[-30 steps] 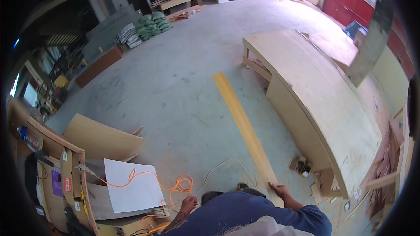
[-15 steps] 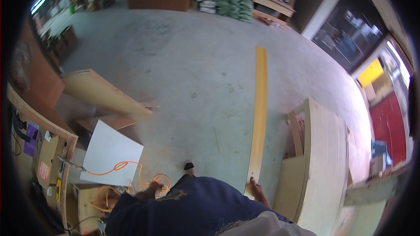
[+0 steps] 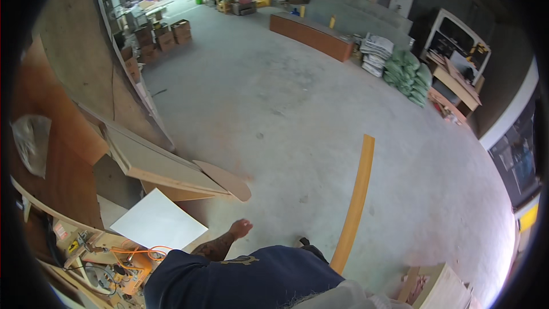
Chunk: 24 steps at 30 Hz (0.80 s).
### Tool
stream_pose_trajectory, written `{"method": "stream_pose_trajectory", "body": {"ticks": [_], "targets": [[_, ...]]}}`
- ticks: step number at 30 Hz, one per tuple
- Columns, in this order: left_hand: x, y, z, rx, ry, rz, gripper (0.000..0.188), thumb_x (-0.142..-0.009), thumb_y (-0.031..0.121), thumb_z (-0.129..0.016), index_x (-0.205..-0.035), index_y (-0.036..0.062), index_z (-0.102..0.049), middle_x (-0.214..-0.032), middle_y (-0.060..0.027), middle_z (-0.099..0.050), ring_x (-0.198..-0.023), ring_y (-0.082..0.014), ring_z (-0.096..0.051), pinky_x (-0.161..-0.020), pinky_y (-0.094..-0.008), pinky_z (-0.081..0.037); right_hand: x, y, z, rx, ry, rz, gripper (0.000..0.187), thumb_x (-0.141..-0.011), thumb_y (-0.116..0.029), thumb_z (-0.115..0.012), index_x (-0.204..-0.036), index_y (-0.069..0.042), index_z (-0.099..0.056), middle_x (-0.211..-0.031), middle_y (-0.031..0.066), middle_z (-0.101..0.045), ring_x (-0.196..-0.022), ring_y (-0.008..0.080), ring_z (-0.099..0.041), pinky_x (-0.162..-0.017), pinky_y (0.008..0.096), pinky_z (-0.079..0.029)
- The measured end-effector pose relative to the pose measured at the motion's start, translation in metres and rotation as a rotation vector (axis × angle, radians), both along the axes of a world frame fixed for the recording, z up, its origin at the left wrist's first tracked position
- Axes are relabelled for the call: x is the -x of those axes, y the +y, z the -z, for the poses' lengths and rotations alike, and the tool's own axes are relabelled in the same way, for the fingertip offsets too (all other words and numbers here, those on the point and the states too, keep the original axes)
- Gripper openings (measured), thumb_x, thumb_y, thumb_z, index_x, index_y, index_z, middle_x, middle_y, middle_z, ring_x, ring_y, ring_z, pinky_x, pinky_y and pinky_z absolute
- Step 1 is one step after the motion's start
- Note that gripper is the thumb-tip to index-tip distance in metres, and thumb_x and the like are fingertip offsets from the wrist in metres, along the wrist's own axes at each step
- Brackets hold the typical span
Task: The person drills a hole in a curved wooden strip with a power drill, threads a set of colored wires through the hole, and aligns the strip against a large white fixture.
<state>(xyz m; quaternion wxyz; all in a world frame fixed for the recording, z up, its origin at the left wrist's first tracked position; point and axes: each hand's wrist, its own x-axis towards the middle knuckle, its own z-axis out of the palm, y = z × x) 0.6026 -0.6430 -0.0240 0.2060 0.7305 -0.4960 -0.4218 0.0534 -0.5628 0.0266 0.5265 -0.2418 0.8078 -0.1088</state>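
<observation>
Long, narrow yellow wooden plank [image 3: 357, 201] runs forward, right of the empty, half-curled left hand [image 3: 241, 229]; right hand hidden, can't tell its grip.

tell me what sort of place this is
Probably a woodworking or joinery workshop, perhaps a building being fitted out: a long wooden strip extends over the bare grey floor, large wooden panels stand at the left, and green sacks are piled near the far side.

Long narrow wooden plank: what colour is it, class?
The plank is yellowish brown, seen best in the head view.
</observation>
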Motion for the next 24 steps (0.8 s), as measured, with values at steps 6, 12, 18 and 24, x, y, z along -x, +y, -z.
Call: {"method": "stream_pose_trajectory", "body": {"ticks": [6, 12, 18, 24], "targets": [[-0.031, 0.015, -0.006, -0.525, -0.303, 0.091, 0.056, -0.095, 0.059, -0.061, -0.097, 0.0067, -0.081, -0.105, -0.021, -0.078, -0.106, -0.0422, -0.073, -0.092, -0.0505, -0.057, 0.023, -0.269, -0.028, 0.041, 0.038, -0.224, 0.104, -0.087, -0.083, -0.067, -0.131, 0.011, -0.07, -0.124, 0.0183, -0.073, -0.117, 0.0224, -0.066, -0.099, 0.0375, -0.052], [-0.039, -0.017, -0.006, -0.865, -0.14, -0.189, 0.052, -0.098, 0.052, -0.061, -0.11, 0.0037, -0.078, -0.109, -0.0213, -0.078, -0.108, -0.0376, -0.073, -0.093, -0.0475, -0.057, -0.047, -0.539, -0.03, 0.109, 0.043, -0.393, 0.109, -0.086, -0.086, -0.065, -0.132, 0.013, -0.069, -0.125, 0.0205, -0.072, -0.118, 0.0243, -0.066, -0.1, 0.0386, -0.052], [-0.095, -0.233, 0.035, -0.788, -0.087, -0.049, 0.045, -0.104, 0.043, -0.058, -0.119, 0.0054, -0.076, -0.112, -0.0196, -0.077, -0.105, -0.0341, -0.073, -0.09, -0.048, -0.057, -0.127, -0.717, -0.023, 0.103, 0.088, -0.444, 0.113, -0.085, -0.088, -0.063, -0.132, 0.014, -0.067, -0.126, 0.0227, -0.071, -0.119, 0.0263, -0.066, -0.1, 0.0398, -0.052], [-0.218, -0.583, 0.041, -0.329, -0.466, 0.172, 0.044, -0.106, 0.041, -0.058, -0.127, 0.0049, -0.072, -0.115, -0.0211, -0.076, -0.108, -0.0366, -0.072, -0.09, -0.0518, -0.057, -0.222, -0.854, -0.049, 0.069, 0.066, -0.517, 0.117, -0.084, -0.091, -0.061, -0.133, 0.016, -0.066, -0.128, 0.0248, -0.071, -0.12, 0.0282, -0.066, -0.101, 0.0409, -0.052]]}}
